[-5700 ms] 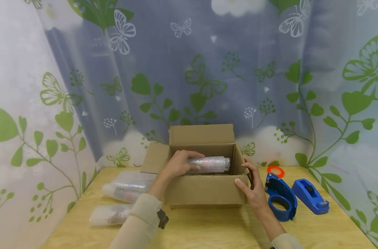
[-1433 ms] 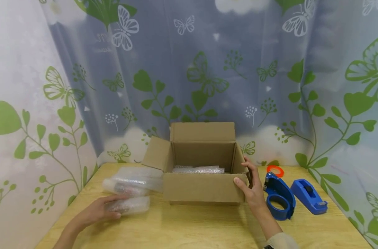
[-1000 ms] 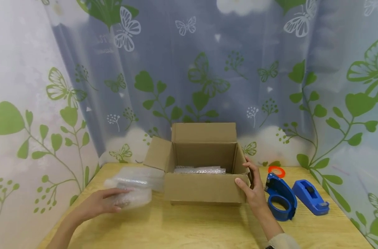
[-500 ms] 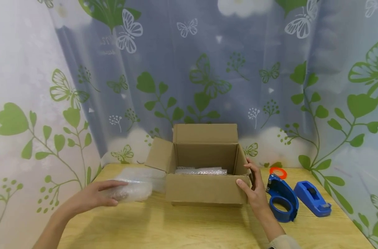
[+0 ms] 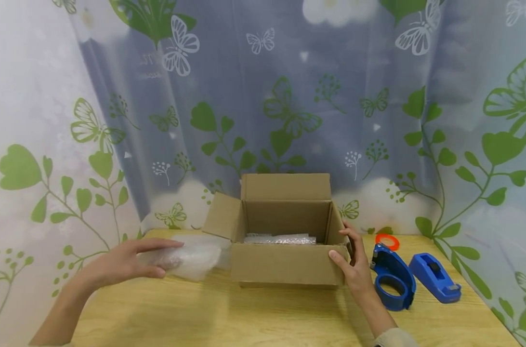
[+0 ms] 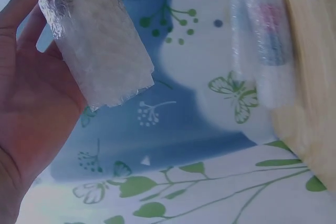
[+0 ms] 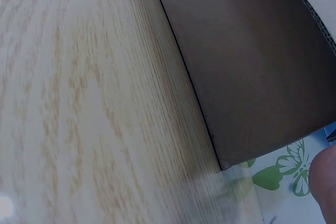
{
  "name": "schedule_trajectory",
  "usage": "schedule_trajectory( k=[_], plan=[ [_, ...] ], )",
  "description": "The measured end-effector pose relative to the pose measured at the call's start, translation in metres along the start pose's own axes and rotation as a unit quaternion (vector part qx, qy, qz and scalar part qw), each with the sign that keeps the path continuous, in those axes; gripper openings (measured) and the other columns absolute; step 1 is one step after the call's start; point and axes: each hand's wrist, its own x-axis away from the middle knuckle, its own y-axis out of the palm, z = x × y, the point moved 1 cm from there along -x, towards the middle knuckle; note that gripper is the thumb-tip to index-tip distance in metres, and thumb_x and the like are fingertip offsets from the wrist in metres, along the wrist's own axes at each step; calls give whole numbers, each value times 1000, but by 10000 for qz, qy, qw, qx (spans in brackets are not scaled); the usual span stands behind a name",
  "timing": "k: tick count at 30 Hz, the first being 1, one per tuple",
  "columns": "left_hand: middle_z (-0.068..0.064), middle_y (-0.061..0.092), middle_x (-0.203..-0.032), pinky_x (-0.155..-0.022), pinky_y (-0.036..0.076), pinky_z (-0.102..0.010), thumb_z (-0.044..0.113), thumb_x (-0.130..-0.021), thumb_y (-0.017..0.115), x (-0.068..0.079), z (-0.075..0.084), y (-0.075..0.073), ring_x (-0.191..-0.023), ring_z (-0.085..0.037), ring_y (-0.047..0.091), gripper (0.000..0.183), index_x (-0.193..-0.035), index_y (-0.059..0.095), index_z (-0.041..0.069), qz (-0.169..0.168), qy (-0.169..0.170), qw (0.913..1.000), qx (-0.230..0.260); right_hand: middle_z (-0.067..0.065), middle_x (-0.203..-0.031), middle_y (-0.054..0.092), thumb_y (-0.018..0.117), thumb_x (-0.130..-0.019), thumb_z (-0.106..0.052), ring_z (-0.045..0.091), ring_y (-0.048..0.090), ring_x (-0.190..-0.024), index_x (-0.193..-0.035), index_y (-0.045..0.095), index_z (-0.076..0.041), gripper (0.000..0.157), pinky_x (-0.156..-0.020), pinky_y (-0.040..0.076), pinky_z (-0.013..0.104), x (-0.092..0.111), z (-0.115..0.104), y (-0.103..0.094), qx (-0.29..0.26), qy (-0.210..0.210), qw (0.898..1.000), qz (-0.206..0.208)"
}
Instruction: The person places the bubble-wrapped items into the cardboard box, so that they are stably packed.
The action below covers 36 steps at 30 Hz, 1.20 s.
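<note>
In the head view my left hand (image 5: 120,262) holds a bubble-wrapped roll (image 5: 195,260) by its left end, fingers over the top and thumb below. The left wrist view shows this wrapped roll (image 6: 100,40) raised, something dark inside at the held end. My right hand (image 5: 355,270) grips the right side of an open cardboard box (image 5: 284,265), thumb on its front face. Inside the box lie bubble-wrapped pieces (image 5: 284,239), partly hidden by the front wall. In the right wrist view, the box's side (image 7: 252,66) fills the upper right.
Other wrapped rolls (image 6: 268,40) lie on the wooden table (image 5: 263,318), left of the box. Right of it stand a blue tape cutter (image 5: 393,279), a blue desktop tape dispenser (image 5: 435,278) and an orange tape ring (image 5: 387,241). A patterned curtain (image 5: 228,96) hangs behind.
Earlier my left hand was inside the box with a wrapped bundle, which now lies in there. It then moved left, took the front roll and lifted it. My right hand stays on the box.
</note>
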Motion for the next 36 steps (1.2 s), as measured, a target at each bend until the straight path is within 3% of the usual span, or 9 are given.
schedule_trajectory(
  k=[8,12,16,19,24,26,31,36],
  plan=[
    [2,61,-147,-96,55,-51,33,-96,77,-9,27,-5,-134,-36,58,55,-147,58,38,180,343,9982,-462,1,-170,25,61,-96,8,17,18,-157,-141,41,3,49,-122,17,22,1,0,1,-22,-134,9999,-58],
    [7,63,-144,-98,55,-52,36,-94,77,-19,39,-9,-132,-30,61,55,-146,59,39,370,478,9960,-661,1,-170,25,61,-96,8,16,19,-157,-141,42,3,49,-121,17,20,2,0,2,-48,-153,9999,-57],
    [4,64,-144,-98,53,-59,36,-94,77,-30,55,-18,-132,-32,60,56,-147,58,39,484,705,9921,-921,0,-170,25,61,-96,8,17,18,-157,-141,41,3,49,-121,17,20,5,0,3,-50,-104,9999,-69],
    [3,63,-145,-99,53,-60,36,-94,79,-38,69,-27,-132,-31,60,57,-147,58,38,541,865,9894,-1029,-1,-170,25,61,-97,7,17,18,-157,-141,41,3,49,-122,16,24,5,1,4,-56,-34,9999,-82],
    [6,61,-146,-99,53,-56,42,-93,78,-58,91,-38,-130,-26,61,58,-147,57,43,553,780,9896,-1074,-3,-170,25,62,-97,7,18,15,-158,-141,40,3,49,-126,9,47,3,-1,3,-96,66,9999,-29],
    [8,61,-147,-99,52,-53,45,-93,77,-68,98,-38,-129,-24,61,58,-147,56,45,556,783,9898,-1056,-3,-170,25,61,-97,6,19,15,-158,-141,40,2,49,-126,8,49,2,-4,2,-84,56,9999,-3],
    [9,60,-147,-104,50,-53,47,-91,79,-89,109,-25,-133,-21,57,57,-145,58,47,652,912,9904,-806,-2,-170,25,61,-97,7,19,16,-158,-142,40,2,49,-124,12,36,1,-4,1,-27,-3,10000,21],
    [13,62,-144,-105,49,-49,45,-90,81,-112,116,-7,-123,-17,62,58,-143,60,43,563,1065,9904,-682,-3,-170,25,61,-97,6,17,15,-158,-142,40,1,50,-125,10,47,0,-1,2,-76,69,9999,-2]
  ],
)
